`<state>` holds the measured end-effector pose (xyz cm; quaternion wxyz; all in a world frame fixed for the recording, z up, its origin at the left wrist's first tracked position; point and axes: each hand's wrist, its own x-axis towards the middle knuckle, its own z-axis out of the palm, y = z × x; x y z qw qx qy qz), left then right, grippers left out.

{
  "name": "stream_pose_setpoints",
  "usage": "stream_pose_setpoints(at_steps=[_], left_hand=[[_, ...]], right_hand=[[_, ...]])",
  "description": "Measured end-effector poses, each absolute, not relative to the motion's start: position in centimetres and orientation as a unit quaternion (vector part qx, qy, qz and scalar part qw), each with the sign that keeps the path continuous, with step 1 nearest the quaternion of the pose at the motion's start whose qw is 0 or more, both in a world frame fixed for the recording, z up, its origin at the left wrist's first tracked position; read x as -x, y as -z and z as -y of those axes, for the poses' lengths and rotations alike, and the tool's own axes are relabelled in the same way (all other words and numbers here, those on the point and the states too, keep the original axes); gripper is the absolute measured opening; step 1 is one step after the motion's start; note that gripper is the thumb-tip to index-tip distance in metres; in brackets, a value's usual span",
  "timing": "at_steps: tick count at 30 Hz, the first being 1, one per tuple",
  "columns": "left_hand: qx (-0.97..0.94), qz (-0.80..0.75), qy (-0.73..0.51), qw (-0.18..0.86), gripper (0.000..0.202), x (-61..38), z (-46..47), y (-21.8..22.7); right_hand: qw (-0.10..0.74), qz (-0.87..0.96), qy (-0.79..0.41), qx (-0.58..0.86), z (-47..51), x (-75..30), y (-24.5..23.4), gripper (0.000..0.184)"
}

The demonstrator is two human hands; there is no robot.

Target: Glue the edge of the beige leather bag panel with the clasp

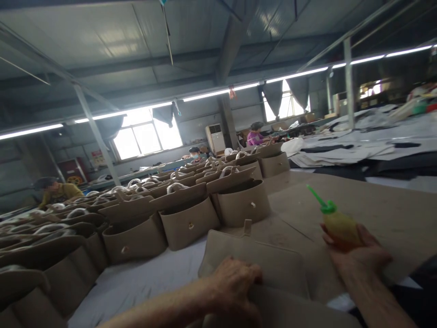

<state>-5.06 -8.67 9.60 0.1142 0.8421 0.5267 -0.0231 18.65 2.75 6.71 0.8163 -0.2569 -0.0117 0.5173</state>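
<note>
Toward the brown, flat surface's [382, 214] near edge, the left hand [235, 284] rests, grip unclear, on a beige leather-like bag [280, 262], probably pliant, best held along its edge, while the right hand [358, 255] clasps a green-nozzled translucent bottle [341, 228], likely light and squeezable.

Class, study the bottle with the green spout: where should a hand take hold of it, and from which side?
Probably best around the rounded body of the bottle, coming from below and the right, as the right hand does. The narrow green spout points up and to the left, so that approach likely leaves it clear.
</note>
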Motion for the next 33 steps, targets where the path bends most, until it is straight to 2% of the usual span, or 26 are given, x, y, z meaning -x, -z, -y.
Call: stream_pose_setpoints(at_steps=[2, 4, 5, 7, 9, 14, 19, 23, 28, 33], left_hand=[[-0.834, -0.535, 0.001, 0.134, 0.059, 4.9, 9.7, -10.1], [-0.817, -0.550, -0.024, 0.169, 0.031, 4.8, 10.7, -10.9], [-0.789, -0.575, -0.057, 0.209, 0.024, 4.8, 11.2, -11.4], [-0.672, -0.643, -0.161, 0.328, 0.031, 4.9, 11.9, -12.4], [-0.520, -0.682, -0.278, 0.433, 0.026, 5.3, 12.4, -13.1], [-0.368, -0.664, -0.422, 0.496, 0.043, 7.0, 12.4, -12.4], [-0.301, -0.603, -0.457, 0.580, 0.032, 9.2, 11.3, -9.0], [-0.234, -0.542, -0.485, 0.645, 0.030, 10.8, 11.0, -7.2], [-0.178, -0.542, -0.458, 0.682, 0.037, 11.4, 10.6, -6.6], [-0.160, -0.538, -0.457, 0.690, 0.044, 11.2, 10.1, -6.9]], right_hand=[[0.813, 0.008, -0.520, 0.263, -2.7, -18.7, -6.7, 0.027], [0.809, 0.004, -0.524, 0.266, -2.6, -18.7, -6.7, 0.026], [0.808, 0.002, -0.526, 0.266, -2.6, -18.8, -6.7, 0.026], [0.806, -0.002, -0.529, 0.265, -2.7, -18.8, -6.7, 0.024], [0.805, -0.005, -0.532, 0.261, -2.9, -18.9, -6.6, 0.025], [0.812, 0.003, -0.534, 0.236, -3.1, -18.9, -6.0, 0.028], [0.814, 0.022, -0.534, 0.227, -3.4, -19.0, -5.0, 0.029], [0.813, 0.032, -0.535, 0.228, -3.0, -18.9, -4.9, 0.029], [0.815, 0.069, -0.511, 0.266, 0.0, -18.7, -5.9, 0.027], [0.825, 0.123, -0.424, 0.353, 5.2, -19.1, -6.5, 0.020]])
